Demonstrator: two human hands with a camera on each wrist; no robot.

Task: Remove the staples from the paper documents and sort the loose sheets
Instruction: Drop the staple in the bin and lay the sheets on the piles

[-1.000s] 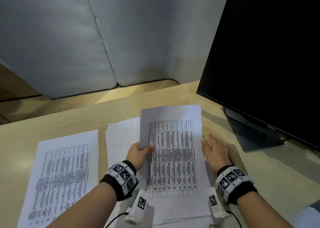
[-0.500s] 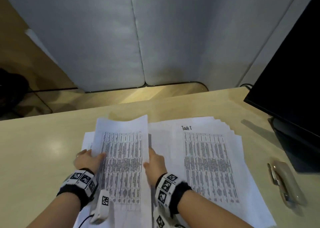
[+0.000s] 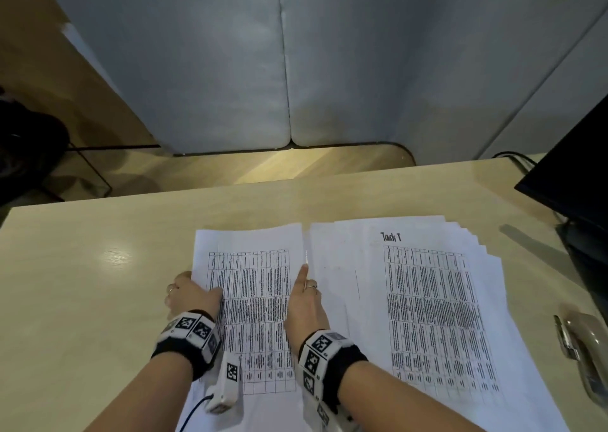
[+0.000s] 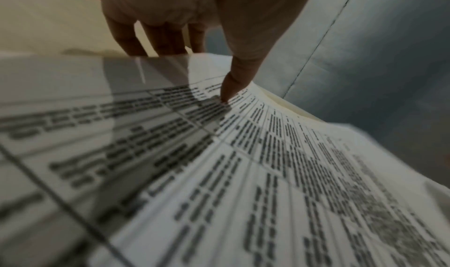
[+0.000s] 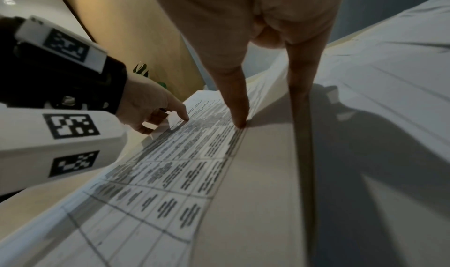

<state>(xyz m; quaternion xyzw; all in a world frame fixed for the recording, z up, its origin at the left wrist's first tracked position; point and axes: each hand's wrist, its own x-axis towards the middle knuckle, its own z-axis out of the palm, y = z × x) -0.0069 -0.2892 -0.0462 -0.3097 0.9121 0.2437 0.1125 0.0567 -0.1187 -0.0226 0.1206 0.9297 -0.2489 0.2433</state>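
A loose printed sheet point(image 3: 253, 300) with a table on it lies almost flat over the left pile on the desk. My left hand point(image 3: 197, 292) pinches its left edge; in the left wrist view the thumb point(image 4: 231, 90) sits on top and the fingers point(image 4: 126, 40) go under the paper. My right hand point(image 3: 304, 287) holds the right edge, thumb point(image 5: 237, 107) pressing the margin and index finger point(image 5: 302, 75) stretched straight along the edge. To the right lies a fanned stack of sheets point(image 3: 427, 300) headed "Task T".
A beige staple tool point(image 3: 584, 349) lies on the desk point(image 3: 82, 283) right of the fanned stack. A dark monitor point(image 3: 579, 168) and its base stand at the far right. Grey padded panels point(image 3: 296, 70) rise behind the desk.
Both hands carried the sheet from the right stack over to the left. It stood tilted up half a second ago and now lies nearly flat on the left pile.
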